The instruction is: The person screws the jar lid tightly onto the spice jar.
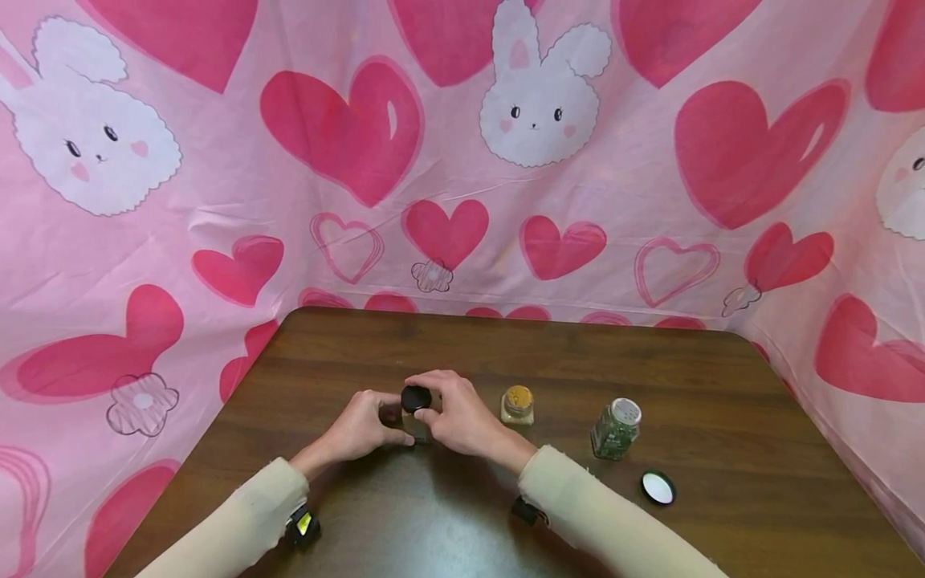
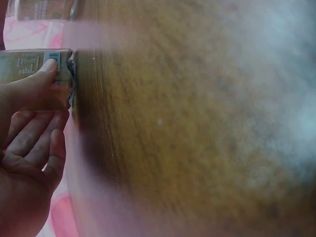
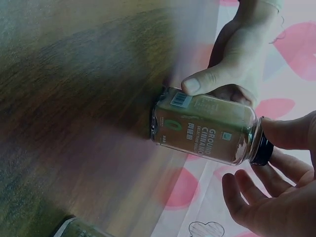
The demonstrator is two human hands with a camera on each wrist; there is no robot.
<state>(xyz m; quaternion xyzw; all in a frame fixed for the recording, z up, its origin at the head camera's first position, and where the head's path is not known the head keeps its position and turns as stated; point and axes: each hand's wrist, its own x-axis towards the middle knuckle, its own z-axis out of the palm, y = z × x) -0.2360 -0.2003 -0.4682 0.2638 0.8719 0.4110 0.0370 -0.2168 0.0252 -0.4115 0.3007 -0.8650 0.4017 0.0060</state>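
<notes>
Below, gripping the cinnamon jar (image 3: 201, 129) with the left hand (image 1: 361, 425). Above, pinching its black lid (image 1: 416, 398) with the right hand (image 1: 461, 413).

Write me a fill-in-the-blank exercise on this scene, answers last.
The left hand holds the jar nearer its ____ (top or base).
The right hand grips its cap, coloured ____.
Its label reads "GROUND ____".
The loose lid lies closest to the rightmost jar, whose contents are ____.
Missing words: base; black; CINNAMON; green.
</notes>
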